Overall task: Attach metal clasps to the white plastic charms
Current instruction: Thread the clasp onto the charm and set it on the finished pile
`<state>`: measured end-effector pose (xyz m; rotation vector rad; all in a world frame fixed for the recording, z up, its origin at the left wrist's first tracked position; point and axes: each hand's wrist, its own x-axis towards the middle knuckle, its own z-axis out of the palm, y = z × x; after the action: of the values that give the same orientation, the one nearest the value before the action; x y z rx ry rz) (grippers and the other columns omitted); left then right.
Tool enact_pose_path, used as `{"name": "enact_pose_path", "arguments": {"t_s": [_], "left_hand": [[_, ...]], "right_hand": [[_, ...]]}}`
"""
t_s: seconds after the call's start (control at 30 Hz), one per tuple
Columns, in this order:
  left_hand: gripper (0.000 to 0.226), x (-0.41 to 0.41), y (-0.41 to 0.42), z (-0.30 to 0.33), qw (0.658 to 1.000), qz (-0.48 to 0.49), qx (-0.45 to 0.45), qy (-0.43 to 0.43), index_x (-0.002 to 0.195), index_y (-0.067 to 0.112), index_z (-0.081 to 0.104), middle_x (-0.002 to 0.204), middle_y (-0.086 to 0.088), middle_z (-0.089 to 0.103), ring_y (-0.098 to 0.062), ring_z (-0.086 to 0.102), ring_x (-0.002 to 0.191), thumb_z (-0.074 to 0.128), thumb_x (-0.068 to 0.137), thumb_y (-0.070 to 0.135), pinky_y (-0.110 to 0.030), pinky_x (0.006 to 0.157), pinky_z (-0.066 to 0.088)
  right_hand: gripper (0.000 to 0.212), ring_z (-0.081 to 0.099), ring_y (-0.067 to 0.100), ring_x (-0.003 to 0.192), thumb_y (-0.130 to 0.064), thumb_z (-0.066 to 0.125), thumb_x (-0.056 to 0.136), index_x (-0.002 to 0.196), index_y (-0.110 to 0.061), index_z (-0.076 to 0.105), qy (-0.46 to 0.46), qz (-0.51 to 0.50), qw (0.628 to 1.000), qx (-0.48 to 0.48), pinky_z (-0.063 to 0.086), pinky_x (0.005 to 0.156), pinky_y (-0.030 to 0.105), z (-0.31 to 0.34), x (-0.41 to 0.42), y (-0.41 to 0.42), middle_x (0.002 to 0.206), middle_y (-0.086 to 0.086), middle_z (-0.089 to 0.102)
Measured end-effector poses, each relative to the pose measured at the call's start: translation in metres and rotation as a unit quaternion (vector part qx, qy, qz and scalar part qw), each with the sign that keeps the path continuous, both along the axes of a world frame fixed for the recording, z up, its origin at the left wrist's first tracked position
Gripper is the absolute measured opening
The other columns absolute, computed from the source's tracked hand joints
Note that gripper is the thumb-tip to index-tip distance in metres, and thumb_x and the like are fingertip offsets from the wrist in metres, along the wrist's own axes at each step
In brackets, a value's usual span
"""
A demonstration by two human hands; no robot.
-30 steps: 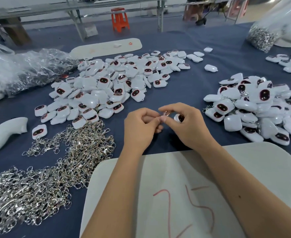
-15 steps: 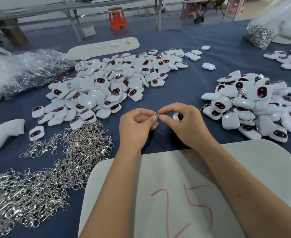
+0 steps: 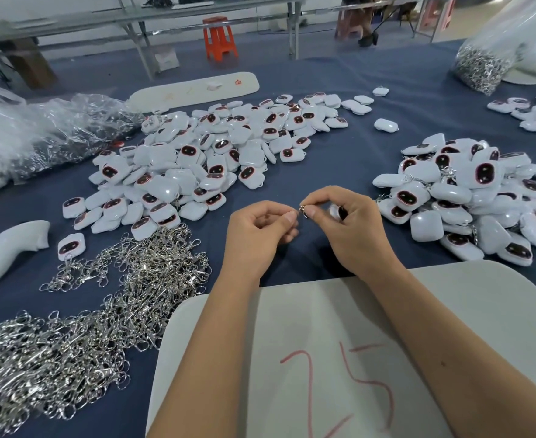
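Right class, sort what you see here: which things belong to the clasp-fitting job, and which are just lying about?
Belongs to the job:
left hand
right hand
clasp pinched by the right hand
charm in the right hand
loose clasps
charm pile
pile with clasps showing

Lying about:
orange stool
plastic bags
board marked 25

We are looking at a table (image 3: 339,159) under dark blue cloth. Lying on it are two heaps of white charms (image 3: 203,165) (image 3: 468,197), a spread of metal clasps (image 3: 80,317), crumpled plastic bags (image 3: 39,134) and a white board (image 3: 339,358) marked 25.
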<state>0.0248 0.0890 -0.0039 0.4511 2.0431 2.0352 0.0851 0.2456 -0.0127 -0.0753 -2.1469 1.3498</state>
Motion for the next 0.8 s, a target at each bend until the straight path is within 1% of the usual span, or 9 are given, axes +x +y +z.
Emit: {"name": "enact_pose_path", "arguments": {"t_s": [0.17, 0.3, 0.37, 0.47, 0.57, 0.67, 0.8], "left_hand": [[0.01, 0.0008, -0.0016, 0.0019, 1.0, -0.018, 0.003, -0.011, 0.089, 0.007, 0.077, 0.074, -0.008, 0.072, -0.018, 0.065, 0.069, 0.069, 0.095, 0.005, -0.029, 0.073, 0.058], [0.01, 0.0005, -0.0025, 0.0031, 0.999, -0.025, 0.002, -0.022, 0.091, 0.003, 0.075, 0.072, -0.007, 0.07, -0.016, 0.064, 0.069, 0.067, 0.097, 0.005, -0.027, 0.072, 0.057], [0.01, 0.0004, -0.0027, 0.0036, 0.999, -0.028, -0.006, -0.018, 0.092, 0.002, 0.074, 0.071, -0.006, 0.071, -0.015, 0.064, 0.068, 0.066, 0.097, 0.005, -0.026, 0.072, 0.057], [0.011, 0.0007, -0.0032, 0.0044, 0.999, -0.03, -0.009, -0.016, 0.092, 0.002, 0.074, 0.071, -0.005, 0.071, -0.015, 0.065, 0.069, 0.065, 0.098, 0.004, -0.025, 0.071, 0.058], [0.011, 0.0007, -0.0031, 0.0044, 0.999, -0.03, -0.014, -0.013, 0.093, 0.002, 0.075, 0.071, -0.005, 0.071, -0.015, 0.065, 0.069, 0.066, 0.098, 0.005, -0.025, 0.073, 0.058], [0.01, 0.001, -0.0032, 0.0045, 0.999, -0.03, -0.023, -0.002, 0.093, 0.002, 0.075, 0.071, -0.005, 0.072, -0.014, 0.065, 0.068, 0.066, 0.097, 0.005, -0.023, 0.07, 0.057], [0.01, 0.001, -0.0036, 0.0052, 0.999, -0.032, -0.033, 0.012, 0.092, 0.0, 0.074, 0.07, -0.004, 0.071, -0.012, 0.064, 0.066, 0.065, 0.097, 0.003, -0.021, 0.069, 0.056]], "right_hand": [[0.019, 0.061, -0.002, 0.074, -0.001, 0.074, 0.092, 0.089, -0.02, 0.076, 0.009, 0.014, 1.0, 0.006, 0.041, 0.072, 0.011, 0.0021, 0.0017, -0.0022, 0.085, -0.019, 0.072], [0.016, 0.063, 0.005, 0.08, -0.002, 0.074, 0.092, 0.089, -0.017, 0.077, 0.01, 0.01, 0.999, 0.034, 0.046, 0.073, 0.023, 0.0037, 0.0024, -0.0035, 0.088, -0.013, 0.073], [0.014, 0.063, 0.008, 0.08, -0.002, 0.074, 0.092, 0.09, -0.015, 0.078, 0.01, 0.011, 0.999, 0.047, 0.048, 0.074, 0.026, 0.0044, 0.0027, -0.004, 0.088, -0.011, 0.073], [0.013, 0.066, 0.014, 0.086, -0.001, 0.075, 0.092, 0.089, -0.013, 0.078, 0.01, 0.01, 0.998, 0.056, 0.051, 0.078, 0.033, 0.0049, 0.0027, -0.0042, 0.088, -0.009, 0.073], [0.012, 0.067, 0.014, 0.086, -0.001, 0.075, 0.091, 0.089, -0.013, 0.078, 0.012, 0.003, 0.998, 0.064, 0.052, 0.079, 0.031, 0.005, 0.0026, -0.0048, 0.087, -0.008, 0.073], [0.012, 0.067, 0.013, 0.086, -0.001, 0.076, 0.09, 0.088, -0.012, 0.078, 0.012, -0.001, 0.997, 0.077, 0.052, 0.08, 0.028, 0.0058, 0.0027, -0.0056, 0.087, -0.008, 0.072], [0.012, 0.067, 0.014, 0.086, -0.001, 0.076, 0.09, 0.088, -0.012, 0.078, 0.007, 0.0, 0.996, 0.088, 0.053, 0.081, 0.032, 0.007, 0.003, -0.0054, 0.087, -0.007, 0.072]]}}
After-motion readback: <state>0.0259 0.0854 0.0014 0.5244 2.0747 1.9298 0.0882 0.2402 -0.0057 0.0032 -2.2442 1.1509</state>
